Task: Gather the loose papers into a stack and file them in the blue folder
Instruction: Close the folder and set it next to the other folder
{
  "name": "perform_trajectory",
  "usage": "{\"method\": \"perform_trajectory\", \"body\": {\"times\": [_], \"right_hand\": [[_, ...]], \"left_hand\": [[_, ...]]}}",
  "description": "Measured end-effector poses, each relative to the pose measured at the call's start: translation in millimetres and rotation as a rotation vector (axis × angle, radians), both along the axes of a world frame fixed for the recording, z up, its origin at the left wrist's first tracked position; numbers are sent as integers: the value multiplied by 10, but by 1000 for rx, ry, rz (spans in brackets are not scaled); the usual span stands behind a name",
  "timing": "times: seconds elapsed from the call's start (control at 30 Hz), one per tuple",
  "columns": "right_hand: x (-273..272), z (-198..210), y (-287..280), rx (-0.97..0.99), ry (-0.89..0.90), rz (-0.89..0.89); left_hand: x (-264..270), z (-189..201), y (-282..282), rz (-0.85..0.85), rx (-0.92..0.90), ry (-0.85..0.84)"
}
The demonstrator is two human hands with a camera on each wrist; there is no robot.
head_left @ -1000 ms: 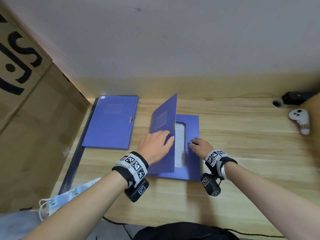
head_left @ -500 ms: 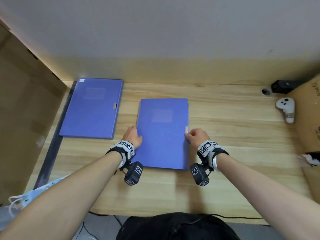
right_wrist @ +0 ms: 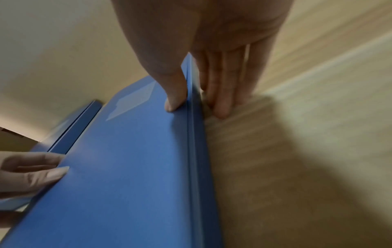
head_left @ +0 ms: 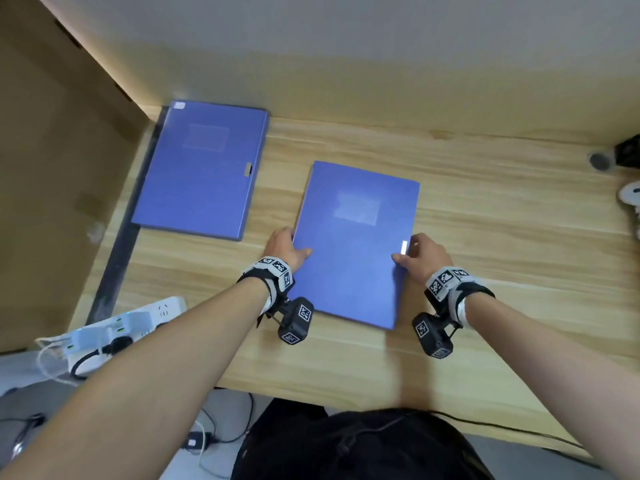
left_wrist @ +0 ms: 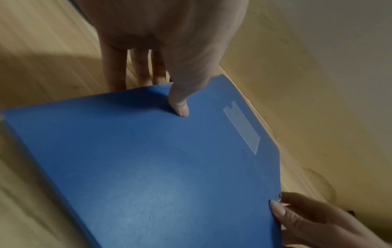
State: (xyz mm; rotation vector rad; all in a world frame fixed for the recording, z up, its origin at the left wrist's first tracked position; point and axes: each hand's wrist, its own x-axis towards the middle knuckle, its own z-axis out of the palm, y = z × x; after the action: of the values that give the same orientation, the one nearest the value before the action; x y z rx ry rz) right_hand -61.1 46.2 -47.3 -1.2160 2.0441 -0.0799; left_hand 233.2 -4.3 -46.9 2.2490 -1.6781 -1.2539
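Observation:
The blue folder (head_left: 353,247) lies closed on the wooden desk (head_left: 502,220), a little tilted, with a pale label pocket on its cover. My left hand (head_left: 285,249) holds its left edge, thumb (left_wrist: 180,107) on the cover and fingers tucked behind the edge. My right hand (head_left: 420,256) holds the right edge beside the metal clasp (head_left: 404,247), thumb (right_wrist: 176,99) on the cover and fingers down the side. No loose papers show; whatever is inside the folder is hidden.
A second closed blue folder (head_left: 204,171) lies at the back left. Cardboard (head_left: 52,168) walls the left side, with a white power strip (head_left: 121,327) below it. A white controller (head_left: 630,194) and a black device (head_left: 628,154) sit at the far right.
A second ago the cover stood half open over white papers inside. It has come down flat, and both hands have moved to the folder's side edges.

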Motion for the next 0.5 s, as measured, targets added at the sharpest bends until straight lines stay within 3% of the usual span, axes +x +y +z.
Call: {"method": "perform_trajectory", "body": {"times": [0.2,0.4,0.5], "right_hand": [[219,98,46,-106,-212,-148],[493,160,-198,-230,-423,-251],[883,406,-513,-288,-484,-230]], "left_hand": [[-10,308,28,202,70,142],[394,687,-270,265,-43,238],[733,833,-512,309,-101,285]]}}
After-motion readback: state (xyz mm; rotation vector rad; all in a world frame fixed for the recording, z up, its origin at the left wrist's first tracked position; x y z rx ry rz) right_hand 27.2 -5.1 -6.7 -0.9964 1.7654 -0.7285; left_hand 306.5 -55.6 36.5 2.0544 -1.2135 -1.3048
